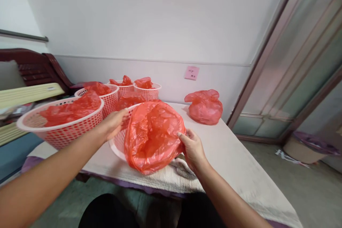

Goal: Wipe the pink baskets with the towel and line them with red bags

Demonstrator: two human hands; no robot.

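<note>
A red plastic bag (155, 131) lies over the side of a pale pink perforated basket (117, 146), which is tilted near the table's front edge. My right hand (191, 146) pinches the bag's right edge between thumb and fingers. At the basket's left rim, my left hand (115, 123) holds on; its fingertips are partly hidden and a little blurred. What lies inside the bag, if anything, cannot be made out. A crumpled cloth-like item (184, 168) sits under the bag, by my right wrist.
Several more pink baskets hold red bags, such as the large basket (60, 135) at left. A bulging red bag (205, 108) stands at the back right of the cloth-covered table (235, 164). A pink note (191, 73) is on the wall. A bin (304, 149) stands right.
</note>
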